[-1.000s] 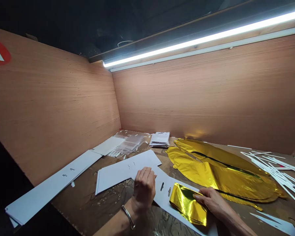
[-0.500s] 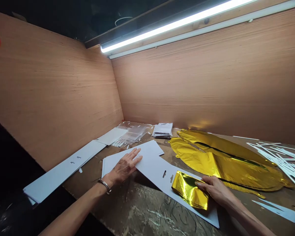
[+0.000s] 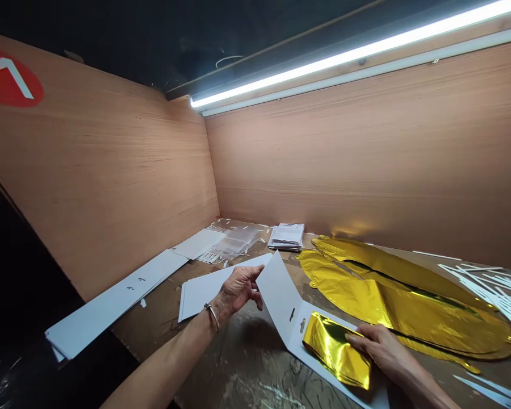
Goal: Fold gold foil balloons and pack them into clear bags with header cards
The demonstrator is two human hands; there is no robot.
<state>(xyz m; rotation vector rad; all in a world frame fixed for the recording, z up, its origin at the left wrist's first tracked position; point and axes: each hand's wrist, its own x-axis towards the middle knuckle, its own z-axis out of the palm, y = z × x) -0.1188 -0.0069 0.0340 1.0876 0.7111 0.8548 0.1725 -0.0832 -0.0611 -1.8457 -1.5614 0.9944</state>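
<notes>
My left hand point(image 3: 241, 287) pinches the far end of a white card point(image 3: 280, 298) and lifts that half, so the card bends at a crease near its two hang slots. On the card's lower half, lying on the table, rests a folded gold foil balloon point(image 3: 338, 346). My right hand point(image 3: 377, 343) grips the folded foil at its right edge, thumb on top; the fingers beneath are partly hidden. Another white card point(image 3: 204, 288) lies flat just left of my left hand. Beyond my right hand, large flat gold foil balloons point(image 3: 409, 307) are spread out in a pile.
White sticks point(image 3: 485, 289) lie scattered at the right. A stack of printed cards point(image 3: 287, 236) and clear plastic bags point(image 3: 236, 243) sit at the back. Long white cards point(image 3: 119, 301) line the left wall. Wooden panels point(image 3: 357, 165) enclose the table, below a lit tube point(image 3: 349, 57).
My left hand has gone from lying flat on the white card to pinching its end, raising that half into a fold. The right hand still holds the folded foil. The view has shifted slightly.
</notes>
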